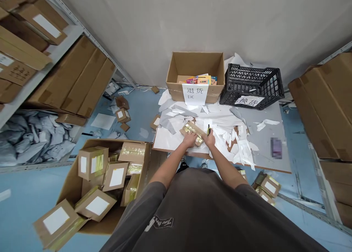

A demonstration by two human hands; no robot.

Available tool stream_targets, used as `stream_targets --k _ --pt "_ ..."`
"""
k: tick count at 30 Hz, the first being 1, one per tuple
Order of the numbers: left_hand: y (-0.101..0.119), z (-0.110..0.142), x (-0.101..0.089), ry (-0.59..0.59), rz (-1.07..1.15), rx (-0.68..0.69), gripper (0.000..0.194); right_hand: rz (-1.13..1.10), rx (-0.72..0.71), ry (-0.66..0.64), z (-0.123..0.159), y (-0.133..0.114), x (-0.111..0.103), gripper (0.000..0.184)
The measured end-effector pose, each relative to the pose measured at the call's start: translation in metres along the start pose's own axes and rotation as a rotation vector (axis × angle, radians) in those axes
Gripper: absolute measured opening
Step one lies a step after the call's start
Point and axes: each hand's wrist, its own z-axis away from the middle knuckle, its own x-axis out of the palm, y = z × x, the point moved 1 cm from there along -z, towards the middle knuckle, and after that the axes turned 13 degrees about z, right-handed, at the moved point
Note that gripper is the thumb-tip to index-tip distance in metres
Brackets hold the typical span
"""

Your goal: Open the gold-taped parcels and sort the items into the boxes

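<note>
A small cardboard box, wrapped in shiny yellowish tape, lies on the paper-strewn table in front of me. My left hand is on its near left side, gripping it with the fingers over the tape. At its right end, my right hand is closed around a yellow-and-black utility knife that points away from me. Whether the blade is out is too small to tell. Torn white paper surrounds the box.
Behind stand an open carton with colourful packs and a black plastic crate, both bearing paper signs. A large carton of taped boxes is at left. Shelves flank both sides. A blurred purple item lies on the table's right.
</note>
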Motion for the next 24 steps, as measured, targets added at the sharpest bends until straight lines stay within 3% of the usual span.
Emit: stream_targets --k 4,6,9,11,15,19,24 --pt "0.001 -0.003 0.004 0.071 -0.029 -0.033 0.045 -0.008 -0.062 -0.043 -0.006 -0.005 -0.004 0.091" --pt "0.001 -0.001 0.007 0.076 -0.017 -0.054 0.05 -0.03 -0.101 -0.025 -0.003 -0.002 -0.007 0.089" --pt "0.0 0.001 0.009 0.061 0.007 -0.087 0.067 -0.112 -0.174 0.019 0.009 0.015 -0.011 0.061" --pt "-0.001 0.001 0.008 0.057 0.018 -0.09 0.073 -0.137 -0.256 -0.064 0.02 0.031 -0.011 0.051" --pt "-0.002 -0.002 0.002 0.046 0.015 -0.078 0.08 -0.029 -0.377 -0.24 0.036 0.057 -0.011 0.041" --pt "-0.002 -0.005 -0.002 0.024 0.022 -0.065 0.08 0.111 -0.361 -0.223 0.036 0.063 -0.016 0.039" --pt "-0.001 -0.006 -0.006 0.006 0.024 -0.062 0.085 0.087 -0.4 -0.249 0.032 0.057 -0.023 0.037"
